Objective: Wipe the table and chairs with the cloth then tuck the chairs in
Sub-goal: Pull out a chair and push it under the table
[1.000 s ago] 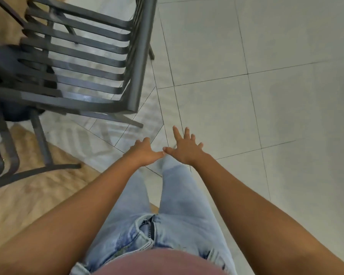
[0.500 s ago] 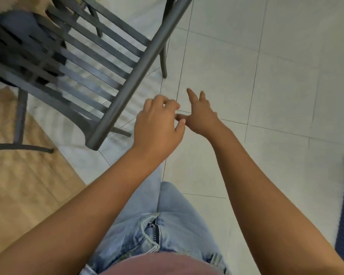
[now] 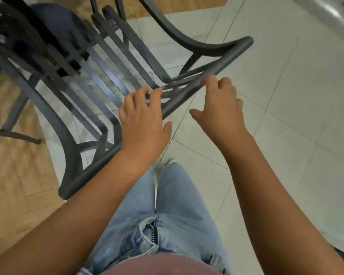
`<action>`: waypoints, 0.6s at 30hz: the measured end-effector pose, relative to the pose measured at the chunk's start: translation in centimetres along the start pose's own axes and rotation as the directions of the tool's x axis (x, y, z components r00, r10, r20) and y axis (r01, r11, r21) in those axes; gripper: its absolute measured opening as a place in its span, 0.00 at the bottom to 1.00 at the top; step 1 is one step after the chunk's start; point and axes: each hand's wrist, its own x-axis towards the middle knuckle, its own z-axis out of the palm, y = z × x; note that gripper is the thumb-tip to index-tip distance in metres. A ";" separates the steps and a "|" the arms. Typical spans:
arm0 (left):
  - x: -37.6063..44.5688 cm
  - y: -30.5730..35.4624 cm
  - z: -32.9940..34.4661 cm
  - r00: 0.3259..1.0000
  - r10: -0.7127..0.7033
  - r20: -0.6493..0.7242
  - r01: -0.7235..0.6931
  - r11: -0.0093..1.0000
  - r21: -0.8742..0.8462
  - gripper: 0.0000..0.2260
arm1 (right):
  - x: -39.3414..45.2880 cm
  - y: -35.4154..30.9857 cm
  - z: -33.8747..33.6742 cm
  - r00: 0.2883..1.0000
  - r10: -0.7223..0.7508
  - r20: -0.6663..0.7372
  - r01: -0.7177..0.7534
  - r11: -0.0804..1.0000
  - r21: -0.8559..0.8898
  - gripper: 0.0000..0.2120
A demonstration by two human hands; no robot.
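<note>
Over the top rail of the dark grey slatted metal chair, my left hand and right hand hover with loosely spread fingers, holding no cloth; wiping looks finished, tucking in remains.

I see a chair of matt dark-grey metal slats and tubing, pale floor tiles with a soft sheen, wood-look flooring, and faded denim jeans.

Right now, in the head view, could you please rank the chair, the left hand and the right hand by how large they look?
1. Chair, by far the largest.
2. Left hand and right hand: they look alike in size, so I won't rank them.
</note>
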 end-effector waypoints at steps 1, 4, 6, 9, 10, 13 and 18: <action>0.3 -0.1 0.1 1.000 -0.029 0.009 0.028 0.999 0.017 0.29 | 0.7 0.0 -0.3 0.997 -0.055 -0.046 0.054 0.998 -0.026 0.27; 1.0 -0.2 0.5 0.987 -0.142 0.074 0.135 0.987 0.085 0.31 | 3.3 0.4 -0.4 0.966 -0.248 -0.066 0.240 0.965 -0.107 0.33; 1.2 -0.2 0.7 0.962 -0.235 0.135 0.219 0.967 0.127 0.33 | 5.1 1.0 -0.1 0.939 -0.341 0.040 0.343 0.925 -0.160 0.39; 1.3 -0.5 0.8 0.904 -0.376 0.205 0.344 0.922 0.177 0.37 | 7.8 2.1 -0.1 0.882 -0.417 0.220 0.465 0.848 -0.254 0.44; 1.2 -0.6 0.9 0.877 -0.432 0.212 0.398 0.898 0.185 0.37 | 8.7 2.6 -0.2 0.859 -0.437 0.268 0.503 0.820 -0.273 0.44; 0.7 -0.8 1.1 0.796 -0.563 0.222 0.525 0.825 0.209 0.38 | 11.2 3.7 -0.7 0.776 -0.484 0.404 0.612 0.733 -0.297 0.44; -0.3 -0.5 2.5 0.775 -0.618 0.133 0.595 0.784 0.178 0.31 | 13.8 3.8 -1.3 0.607 -0.587 0.536 0.787 0.539 -0.301 0.42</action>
